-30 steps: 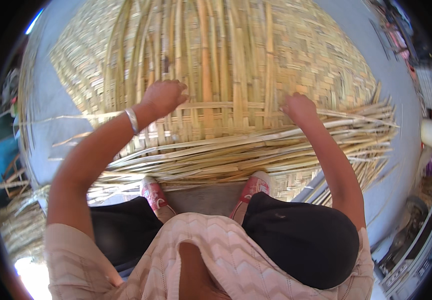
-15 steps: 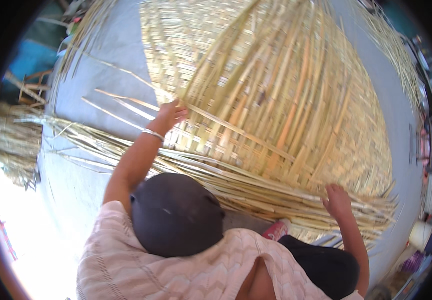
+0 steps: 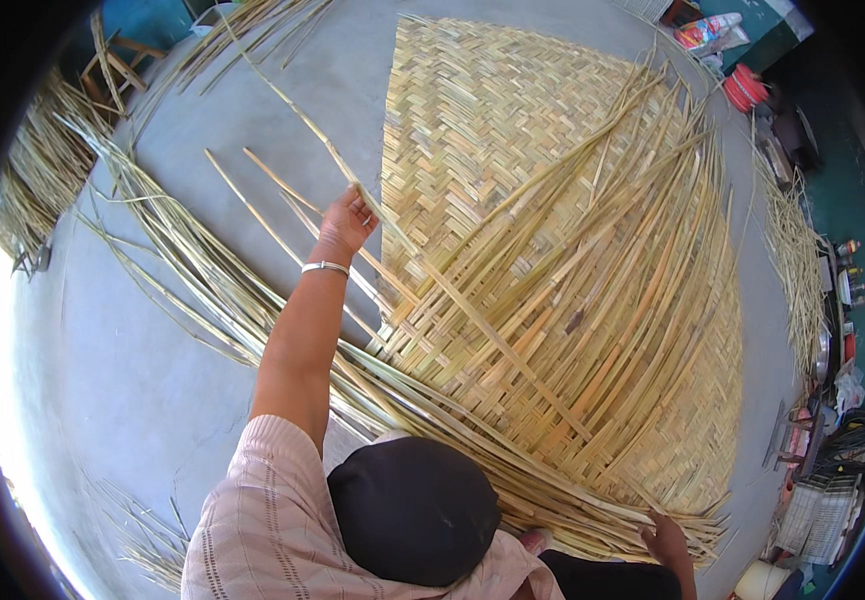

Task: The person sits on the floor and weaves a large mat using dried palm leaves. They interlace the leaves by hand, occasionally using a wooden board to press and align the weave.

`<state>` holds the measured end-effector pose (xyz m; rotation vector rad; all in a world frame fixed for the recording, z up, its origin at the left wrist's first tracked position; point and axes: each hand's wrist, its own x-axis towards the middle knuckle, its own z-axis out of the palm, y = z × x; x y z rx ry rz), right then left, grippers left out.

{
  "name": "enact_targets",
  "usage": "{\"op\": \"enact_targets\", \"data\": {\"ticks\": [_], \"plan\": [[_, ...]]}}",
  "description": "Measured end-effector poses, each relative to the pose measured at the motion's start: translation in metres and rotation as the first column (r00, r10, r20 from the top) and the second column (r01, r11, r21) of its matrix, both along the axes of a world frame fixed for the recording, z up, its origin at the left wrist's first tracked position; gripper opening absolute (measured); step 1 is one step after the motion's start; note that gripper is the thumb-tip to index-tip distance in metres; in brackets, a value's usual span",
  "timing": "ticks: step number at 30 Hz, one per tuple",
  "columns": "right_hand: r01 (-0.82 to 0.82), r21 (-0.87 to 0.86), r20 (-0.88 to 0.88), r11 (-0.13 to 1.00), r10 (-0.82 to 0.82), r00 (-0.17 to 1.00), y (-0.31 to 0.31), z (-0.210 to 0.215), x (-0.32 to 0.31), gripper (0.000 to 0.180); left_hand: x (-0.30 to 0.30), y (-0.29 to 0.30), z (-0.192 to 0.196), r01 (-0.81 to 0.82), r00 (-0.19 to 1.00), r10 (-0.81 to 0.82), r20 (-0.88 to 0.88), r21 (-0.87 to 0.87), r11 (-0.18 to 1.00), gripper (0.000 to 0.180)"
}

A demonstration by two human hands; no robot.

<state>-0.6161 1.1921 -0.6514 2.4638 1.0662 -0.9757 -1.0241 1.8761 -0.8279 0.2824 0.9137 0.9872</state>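
Observation:
My left hand point(image 3: 350, 218), a silver bangle at its wrist, is closed on a long pale reed strip point(image 3: 513, 358) near the left edge of a woven mat point(image 3: 483, 110). From the hand the strip runs down to the right, across the weave and the loose upright strips point(image 3: 563, 300). Its other end reaches beyond the hand over the floor. My right hand point(image 3: 669, 543) is at the mat's lower right, by the ends of a thick reed bundle point(image 3: 473, 440). Its thumb and fingers are apart, and I see nothing held in them.
More reeds lie on the grey floor point(image 3: 143, 350) at far left and along the right side point(image 3: 793, 270). A wooden stool point(image 3: 118, 70) stands at upper left. Pots, bags and a red coil point(image 3: 745, 88) line the right wall. My black-clad knee point(image 3: 413, 512) covers part of the bundle.
The view has shifted, showing more of the mat's far end. My left hand now holds the strip with its far part slanting up and away; my right hand stays near the bundle's right end.

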Motion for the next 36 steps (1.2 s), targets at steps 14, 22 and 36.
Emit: {"op": "enact_targets", "data": {"ticks": [14, 22, 36], "plan": [[-0.02, -0.006, 0.028, 1.0, 0.02, 0.999, 0.071, 0.019, 0.01, 0.046, -0.044, 0.071, 0.136, -0.158, 0.987, 0.145, 0.067, 0.271, 0.949, 0.018], [0.098, 0.417, -0.326, 0.904, 0.048, 0.944, 0.266, 0.073, -0.025, 0.054, 0.036, -0.032, 0.298, 0.057, 0.998, -0.019, -0.063, 0.693, 0.718, 0.018], [0.673, 0.731, -0.446, -0.112, 0.668, 0.596, 0.314, 0.264, -0.067, 0.039, 0.201, -0.242, 0.363, 0.685, 0.72, -0.099, -0.687, 0.726, -0.059, 0.018]]}}
